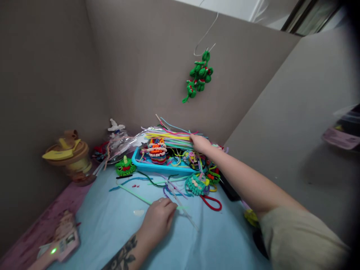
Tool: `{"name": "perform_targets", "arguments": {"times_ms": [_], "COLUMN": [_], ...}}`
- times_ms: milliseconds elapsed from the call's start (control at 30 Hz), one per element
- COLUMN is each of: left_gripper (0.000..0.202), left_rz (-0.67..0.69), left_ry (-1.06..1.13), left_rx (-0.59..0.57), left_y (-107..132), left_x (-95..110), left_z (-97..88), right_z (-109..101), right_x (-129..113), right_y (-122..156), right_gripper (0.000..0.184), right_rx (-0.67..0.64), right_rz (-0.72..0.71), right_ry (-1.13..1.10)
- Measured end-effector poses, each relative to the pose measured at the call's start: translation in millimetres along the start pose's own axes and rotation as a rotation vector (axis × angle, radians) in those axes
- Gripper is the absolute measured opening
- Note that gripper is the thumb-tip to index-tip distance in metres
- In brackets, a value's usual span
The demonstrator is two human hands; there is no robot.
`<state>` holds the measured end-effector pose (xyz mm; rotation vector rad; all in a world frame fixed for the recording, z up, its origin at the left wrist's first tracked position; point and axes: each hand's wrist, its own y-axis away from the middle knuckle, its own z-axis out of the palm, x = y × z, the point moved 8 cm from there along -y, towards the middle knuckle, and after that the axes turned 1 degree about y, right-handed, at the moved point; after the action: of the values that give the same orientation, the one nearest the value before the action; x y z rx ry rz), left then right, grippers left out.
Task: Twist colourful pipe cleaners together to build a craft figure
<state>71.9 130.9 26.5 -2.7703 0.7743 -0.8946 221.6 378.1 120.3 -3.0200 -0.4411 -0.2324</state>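
Observation:
My left hand (pixel 159 215) rests low over the blue cloth, fingers curled around a light green pipe cleaner (pixel 135 194) that shows on both sides of it. Stretched to the back, my right hand (pixel 200 144) has its fingers closed at a bundle of colourful pipe cleaners (pixel 171 138); which strands are in the pinch is hidden. That bundle lies across a blue tray (pixel 157 169), which also holds a stack of orange, pink and red fuzzy pieces (pixel 157 152) and tangled scraps. A teal fuzzy piece (pixel 195 183) and loose lilac strands (pixel 177 189) lie between my hands.
A green fuzzy frog-like face (pixel 125 166) sits left of the tray, near clear plastic wrap (pixel 123 144). Further left stand a pot with a yellow tool (pixel 63 152) and a pink device with a green light (pixel 66 245). Green figures (pixel 200 73) hang on the wall. A dark phone-like object (pixel 229 189) is under my right forearm.

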Motion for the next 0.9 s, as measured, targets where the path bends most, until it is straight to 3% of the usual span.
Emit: {"name": "perform_targets", "arguments": {"times_ms": [200, 367, 467, 633, 700, 767, 900], "left_gripper": [0.023, 0.024, 0.023, 0.025, 0.026, 0.027, 0.027], "left_rz": [0.005, -0.119, -0.136, -0.036, -0.015, 0.004, 0.047], "left_ry": [-0.038, -0.017, 0.013, -0.051, -0.060, -0.050, -0.035], "left_rx": [-0.049, 0.132, 0.190, 0.074, 0.041, 0.027, 0.016], "left_y": [-0.4, -1.4, -0.8, -1.8, -2.1, -2.6, -2.4], "left_x": [1.5, -18.0, -23.3, -11.6, -8.1, -5.2, 1.6], "left_z": [2.0, -20.6, -28.4, -15.6, -11.6, -10.4, -11.7], "right_z": [-5.7, -14.2, -23.9, -27.2, -16.8, 7.0, 48.7], "right_x": [-2.3, -12.0, -27.4, -75.3, -105.0, -135.4, -153.6], "right_y": [7.7, 15.2, 19.0, 38.7, 59.8, 88.6, 116.8], "right_gripper": [0.024, 0.027, 0.029, 0.025, 0.021, 0.022, 0.020], "right_rx": [0.059, 0.141, 0.156, 0.019, -0.099, -0.278, -0.337], "right_rz": [-0.046, -0.066, -0.134, -0.373, -0.521, -0.667, -0.514], "right_ry": [0.039, 0.011, -0.027, -0.113, -0.146, -0.080, 0.096]}}
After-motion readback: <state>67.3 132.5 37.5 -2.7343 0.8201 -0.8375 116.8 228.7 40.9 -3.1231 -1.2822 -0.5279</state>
